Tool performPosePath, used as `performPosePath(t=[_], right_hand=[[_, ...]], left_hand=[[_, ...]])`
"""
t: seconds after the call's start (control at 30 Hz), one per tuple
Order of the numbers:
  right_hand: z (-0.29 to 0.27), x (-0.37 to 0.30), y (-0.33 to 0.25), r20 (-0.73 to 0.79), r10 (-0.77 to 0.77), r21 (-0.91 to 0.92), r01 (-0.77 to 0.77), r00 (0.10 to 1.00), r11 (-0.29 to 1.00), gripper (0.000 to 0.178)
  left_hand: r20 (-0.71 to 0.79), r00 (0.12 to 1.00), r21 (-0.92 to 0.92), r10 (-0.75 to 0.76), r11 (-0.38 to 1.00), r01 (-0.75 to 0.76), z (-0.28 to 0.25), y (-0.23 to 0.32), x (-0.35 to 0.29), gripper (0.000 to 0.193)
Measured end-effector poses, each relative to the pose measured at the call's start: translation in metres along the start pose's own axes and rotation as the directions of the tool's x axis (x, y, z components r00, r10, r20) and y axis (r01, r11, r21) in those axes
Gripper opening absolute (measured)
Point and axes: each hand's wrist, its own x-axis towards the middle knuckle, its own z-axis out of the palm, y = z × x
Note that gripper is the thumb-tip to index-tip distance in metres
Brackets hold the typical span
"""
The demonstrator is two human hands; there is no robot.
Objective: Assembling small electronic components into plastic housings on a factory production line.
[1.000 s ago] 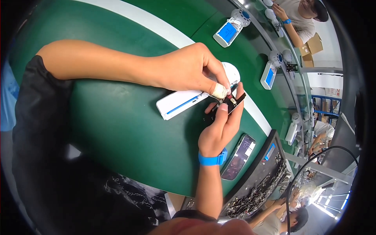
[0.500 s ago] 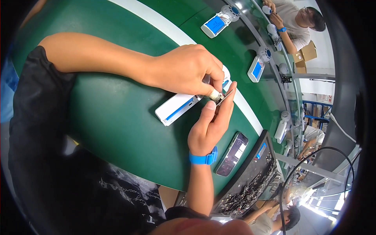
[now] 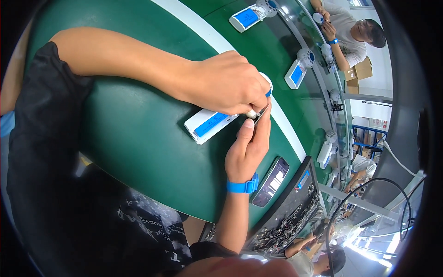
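Observation:
My left hand (image 3: 227,84) reaches in from the left, its fingers and thumb pinched together. A whitish covering or piece shows at its thumb tip, and what the fingertips grip is hidden. Rising from below, my right hand (image 3: 249,143) wears a blue wrist strap (image 3: 242,185). Its thumb and straight fingers hold a small dark flat part with shiny bits (image 3: 258,116), touching my left fingertips. Under both hands, a white handheld device with a blue block inside (image 3: 210,124) lies on the green table; its rounded far end shows beyond my left hand.
A phone (image 3: 271,182) lies right of my right wrist, beside a black tray of small metal parts (image 3: 288,217). Past the white table edge, similar white devices (image 3: 296,74) lie on a green belt (image 3: 272,51). Co-workers (image 3: 344,34) sit across.
My left hand has moved slightly right and down over my right fingertips. The white device has tilted, so more of its blue block shows. The whole view has shifted a little.

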Motion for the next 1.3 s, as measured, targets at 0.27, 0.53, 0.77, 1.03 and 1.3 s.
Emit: performPosePath(t=[0.27,0.53,0.77,1.03,1.3], right_hand=[[-0.01,0.002,-0.008,0.213,0.025,0.189,-0.066,0.977,0.98,0.053],[-0.056,0.008,0.002,0.38,0.077,-0.166,-0.014,0.922,0.986,0.053],[-0.222,-0.095,0.076,0.088,0.282,-0.796,-0.103,0.955,0.596,0.065],[-0.287,-0.194,0.136,0.046,0.593,-0.946,-0.156,0.804,0.285,0.054],[-0.268,-0.133,0.115,-0.065,0.245,-0.587,-0.235,0.967,0.774,0.048]], left_hand=[[0.078,0.995,-0.089,-0.056,0.994,0.063,-0.023,-0.002,-0.006,0.015],[0.32,0.926,-0.418,0.199,0.907,-0.051,0.016,-0.064,0.061,0.027],[0.14,0.803,0.122,-0.579,0.815,0.567,-0.006,-0.202,0.146,0.052],[0.397,0.624,0.248,-0.673,0.733,0.634,-0.015,-0.398,0.153,0.073],[0.116,0.752,0.112,-0.649,0.761,0.639,0.065,-0.264,0.098,0.048]])
